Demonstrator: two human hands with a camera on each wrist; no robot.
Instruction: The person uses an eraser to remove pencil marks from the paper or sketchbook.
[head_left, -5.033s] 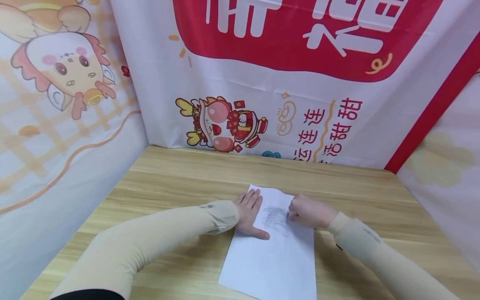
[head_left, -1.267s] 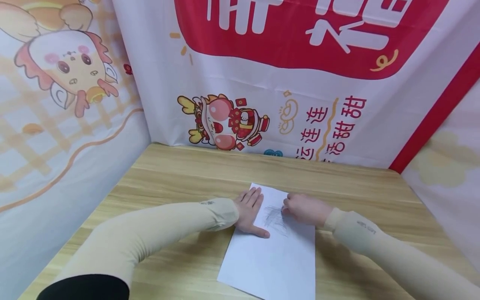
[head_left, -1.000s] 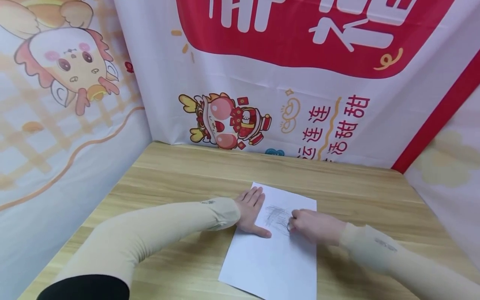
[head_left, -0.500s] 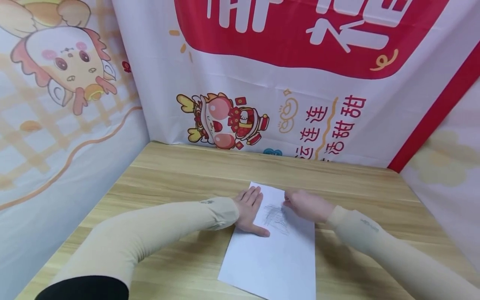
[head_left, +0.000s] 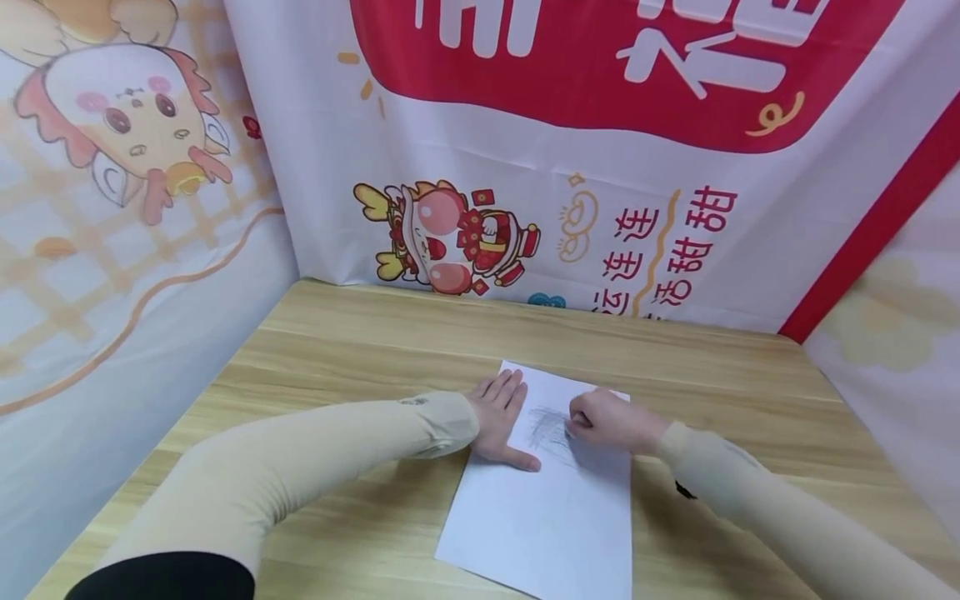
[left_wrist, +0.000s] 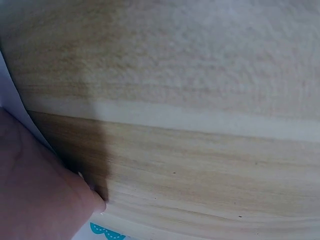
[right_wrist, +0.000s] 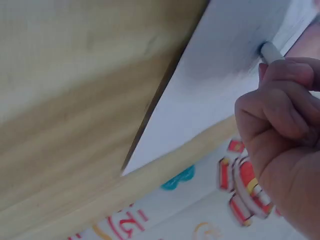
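A white sheet of paper [head_left: 536, 525] lies on the wooden table, with a patch of grey scribbled strokes [head_left: 546, 429] on its far half. My left hand [head_left: 498, 421] is spread flat across the sheet's left edge, thumb pointing toward the right. In the left wrist view part of that hand [left_wrist: 37, 185] shows beside the paper's edge. My right hand [head_left: 611, 419] is at the right side of the scribble, fingers curled. The right wrist view shows it pinching a short white stick [right_wrist: 272, 52] whose dark tip is right at the paper.
The wooden table [head_left: 360, 350] reaches back to a white and red printed cloth [head_left: 322, 167]. Another printed cloth [head_left: 142, 308] hangs along the left side, and a pale one [head_left: 892, 333] along the right.
My right hand has gone back and forth over the scribble. Since half a second ago it has shifted slightly toward me. The left hand stays flat in place on the paper.
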